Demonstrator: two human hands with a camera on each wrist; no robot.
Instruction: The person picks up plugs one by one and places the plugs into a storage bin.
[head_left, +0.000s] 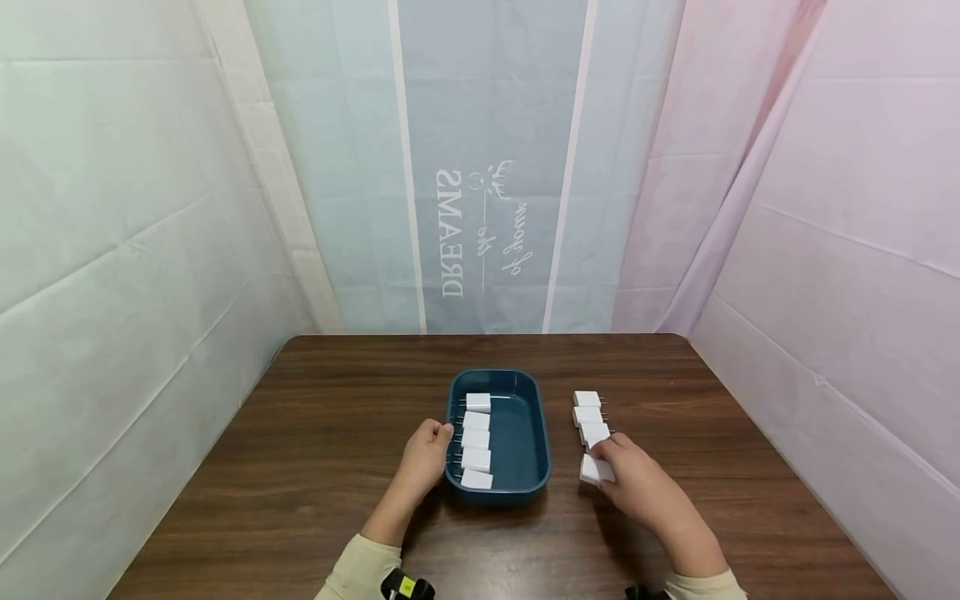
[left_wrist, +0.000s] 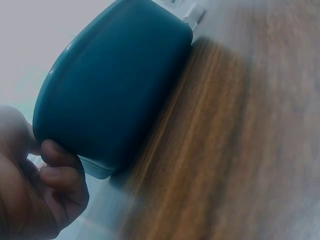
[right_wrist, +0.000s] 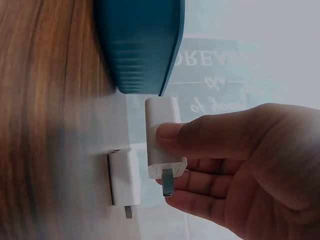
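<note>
The left hand [head_left: 426, 457] had its thumb and curled fingers clamped on the left rim of the blue tray [head_left: 519, 433], about midway along; this probably served to steady it, since the tray only rested on the table [head_left: 352, 400] and could have slid at a nudge. The right hand [head_left: 645, 492], to the right of the tray's near end, pinched a white charger [head_left: 596, 470] between thumb and fingers. The thumb lay on one broad face — the fingers were behind — so the metal prongs [right_wrist: 168, 182] stuck out free, pointing away from the tray. This charger looked raised off the table, just beside the near end of a row of three more chargers [head_left: 587, 416], the nearest partly hidden by the hand. Their prongs pointed right. Inside the tray, five chargers [head_left: 476, 439] ran from far to near along the left side, prongs toward the left wall; that shared direction likely let them lie close together without the prongs catching a neighbour.
</note>
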